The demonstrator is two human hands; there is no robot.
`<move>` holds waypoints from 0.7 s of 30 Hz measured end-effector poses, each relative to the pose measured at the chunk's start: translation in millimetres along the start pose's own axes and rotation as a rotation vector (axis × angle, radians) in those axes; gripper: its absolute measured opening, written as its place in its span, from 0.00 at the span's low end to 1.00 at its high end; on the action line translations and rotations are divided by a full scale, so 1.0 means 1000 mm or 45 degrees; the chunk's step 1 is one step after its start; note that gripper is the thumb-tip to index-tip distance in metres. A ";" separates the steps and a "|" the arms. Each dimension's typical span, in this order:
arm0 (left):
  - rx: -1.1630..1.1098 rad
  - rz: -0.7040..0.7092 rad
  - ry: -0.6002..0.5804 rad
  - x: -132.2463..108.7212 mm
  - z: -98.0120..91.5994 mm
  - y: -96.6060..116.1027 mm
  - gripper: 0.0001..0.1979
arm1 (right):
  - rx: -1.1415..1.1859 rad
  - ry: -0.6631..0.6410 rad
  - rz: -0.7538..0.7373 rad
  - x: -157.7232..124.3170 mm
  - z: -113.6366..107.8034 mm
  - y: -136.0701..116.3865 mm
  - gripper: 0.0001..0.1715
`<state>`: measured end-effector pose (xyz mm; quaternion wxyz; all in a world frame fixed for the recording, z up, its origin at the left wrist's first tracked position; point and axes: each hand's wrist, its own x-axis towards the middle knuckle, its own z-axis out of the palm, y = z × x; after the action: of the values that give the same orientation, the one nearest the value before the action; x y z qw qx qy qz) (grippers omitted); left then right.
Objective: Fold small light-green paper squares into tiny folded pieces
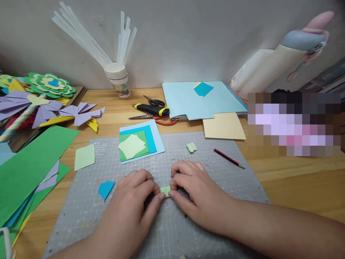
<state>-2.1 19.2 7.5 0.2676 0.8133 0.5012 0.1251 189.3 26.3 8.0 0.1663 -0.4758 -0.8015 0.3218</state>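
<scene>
Between my two hands is a small strip of pale green paper [165, 191], just above the grey cutting mat [188, 147]. The fingers and thumb of my left hand [134, 198] pinch its left end. Its right end is pinched by my right hand [194, 194]. My fingertips cover both ends, so only the middle shows. A small scalloped pale green paper piece [192, 147] lies beyond my right hand. Left of my left hand is a blue paper scrap [106, 189]. Stacked squares of paper, with pale green paper [132, 146] on top, lie ahead.
A red and black pencil [229, 158] lies at the mat's right. Scissors [145, 117] and a yellow-black cutter [151, 109] rest behind the mat, near a paper cup [121, 84] of clear sticks. Green paper sheets [35, 158] and paper flowers [51, 84] crowd the left. Light blue paper [185, 99] lies behind.
</scene>
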 end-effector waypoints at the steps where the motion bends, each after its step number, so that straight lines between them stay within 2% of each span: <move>1: 0.000 -0.004 -0.003 0.000 0.000 0.000 0.09 | 0.001 0.000 0.001 0.000 0.000 0.000 0.04; 21: 0.099 -0.030 -0.011 0.001 0.004 -0.001 0.08 | -0.121 0.022 0.054 0.003 0.007 -0.005 0.04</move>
<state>0.0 19.3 3.3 0.2393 0.8178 0.5140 0.0988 180.5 24.9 6.4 0.1434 -0.5028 -0.8041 0.2829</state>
